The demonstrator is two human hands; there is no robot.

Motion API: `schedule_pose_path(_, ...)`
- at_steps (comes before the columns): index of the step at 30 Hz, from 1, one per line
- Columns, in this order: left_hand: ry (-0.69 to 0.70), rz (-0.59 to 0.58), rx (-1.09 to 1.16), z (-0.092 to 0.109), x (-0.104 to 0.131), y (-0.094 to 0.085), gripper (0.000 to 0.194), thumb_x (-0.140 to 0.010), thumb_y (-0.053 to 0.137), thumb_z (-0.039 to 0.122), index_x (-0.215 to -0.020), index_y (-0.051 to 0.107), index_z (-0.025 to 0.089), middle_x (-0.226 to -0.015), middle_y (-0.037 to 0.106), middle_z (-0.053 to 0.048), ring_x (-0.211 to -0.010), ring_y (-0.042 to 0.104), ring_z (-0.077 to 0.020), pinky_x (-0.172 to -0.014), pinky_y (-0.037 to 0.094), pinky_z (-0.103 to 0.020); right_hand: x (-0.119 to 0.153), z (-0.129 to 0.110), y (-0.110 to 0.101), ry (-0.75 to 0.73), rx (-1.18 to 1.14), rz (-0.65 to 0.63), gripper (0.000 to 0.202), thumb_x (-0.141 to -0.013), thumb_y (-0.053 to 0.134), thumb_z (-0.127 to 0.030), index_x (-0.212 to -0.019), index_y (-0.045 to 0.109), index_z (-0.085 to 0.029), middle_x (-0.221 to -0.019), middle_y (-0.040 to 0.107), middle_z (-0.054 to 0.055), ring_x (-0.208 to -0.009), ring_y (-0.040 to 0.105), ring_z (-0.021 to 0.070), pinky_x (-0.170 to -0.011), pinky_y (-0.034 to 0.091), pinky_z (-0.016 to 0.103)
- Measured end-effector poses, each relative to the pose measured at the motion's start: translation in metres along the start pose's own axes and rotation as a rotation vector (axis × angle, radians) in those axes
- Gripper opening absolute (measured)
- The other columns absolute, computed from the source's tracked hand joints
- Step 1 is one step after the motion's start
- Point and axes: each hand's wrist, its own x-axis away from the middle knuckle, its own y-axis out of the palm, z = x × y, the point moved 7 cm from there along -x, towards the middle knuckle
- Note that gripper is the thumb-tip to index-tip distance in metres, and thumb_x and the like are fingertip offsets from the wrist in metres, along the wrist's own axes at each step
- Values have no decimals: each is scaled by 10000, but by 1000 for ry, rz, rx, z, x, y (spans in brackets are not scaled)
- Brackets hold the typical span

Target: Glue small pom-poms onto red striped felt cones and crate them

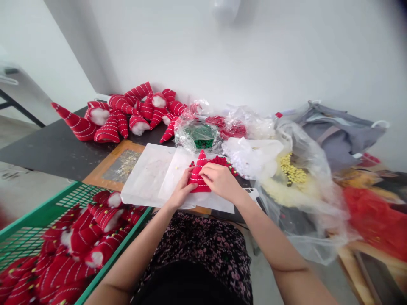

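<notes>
A red cone (197,180) of fabric with white stitched stripes stands point-up over the white paper in front of me. My left hand (182,188) grips its left side, thumb across the lower front. At the cone's right face, the fingers of my right hand (219,180) are pinched together; whatever they hold is too small to make out. Just behind the cone lies a heap of small red pieces (219,161), partly covered by my right hand. White paper sheets (146,169) spread beneath, beside a wood-framed board (106,165) bearing scattered gold-coloured pins (127,167).
Stuffed red striped cones (117,114) are piled at the back left. A green plastic basket (41,209) at lower left holds more, dotted with beads. Clear bags hold green (200,137), white (244,156) and yellow pieces (291,169). A grey bag (337,131) sits at right.
</notes>
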Motion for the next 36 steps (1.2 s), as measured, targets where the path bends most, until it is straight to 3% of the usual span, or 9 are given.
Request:
schedule_pose_path(7,-8,8,42,-4,0,0,658,-827,708,358,-1443,530,212,-1399,661,-119,-1267,594,-348,-1122,449,-482,24,11,-23,44,-245,248,155,-989,677,-129,-1062,769,-229,-1018,802,56,-880,768,205,-818,644,333)
schedule_pose_path(11,14,17,28,-4,-1,0,655,-825,704,345,-1447,545,212,-1411,658,-120,-1303,581,-358,-1142,439,-488,36,7,-6,38,-215,285,117,-1001,675,-159,-1054,753,-230,-988,806,60,-809,768,195,-761,652,310)
schedule_pose_path(16,18,31,35,-4,-1,-2,658,-819,699,343,-1443,540,207,-1379,681,-114,-1304,590,-351,-1166,429,-495,46,-8,15,-41,14,340,185,-1057,609,-175,-1031,782,-237,-951,836,73,-827,790,216,-804,640,324)
schedule_pose_path(18,8,36,43,-5,-2,-2,660,-810,708,348,-1435,546,212,-1379,680,-113,-1297,592,-352,-1161,432,-496,51,0,9,-9,69,382,174,-1062,626,-225,-1028,796,-246,-946,844,71,-823,794,219,-825,637,330)
schedule_pose_path(21,-21,34,79,-8,-2,-1,676,-801,715,364,-1437,541,213,-1379,678,-122,-1286,595,-358,-1131,447,-494,52,39,-11,198,109,423,173,-1050,632,-245,-1080,801,-247,-1015,848,76,-849,793,229,-814,628,339)
schedule_pose_path(24,-40,43,98,-8,-1,-1,699,-800,721,380,-1447,523,207,-1345,690,-125,-1242,615,-350,-1095,462,-478,35,83,-13,362,139,212,198,-995,633,-140,-1004,809,-230,-979,842,70,-871,782,244,-810,592,340)
schedule_pose_path(28,-44,50,127,-8,-2,-1,712,-794,734,391,-1444,514,199,-1357,689,-126,-1218,633,-343,-1076,473,-465,3,106,17,371,141,-121,185,-961,663,-92,-949,813,-198,-1013,834,92,-937,760,243,-872,535,325)
schedule_pose_path(32,-45,48,148,-11,-3,-2,705,-794,731,371,-1442,517,196,-1361,693,-127,-1223,641,-339,-1072,479,-465,-13,105,41,346,124,-178,170,-905,717,-65,-796,785,-176,-864,804,87,-848,728,231,-817,508,307)
schedule_pose_path(36,-40,54,150,-12,-3,-3,700,-793,728,353,-1440,520,189,-1360,698,-126,-1211,650,-329,-1081,481,-468,-7,106,32,358,107,-111,163,-907,685,-46,-852,783,-163,-907,800,91,-832,719,214,-799,520,312)
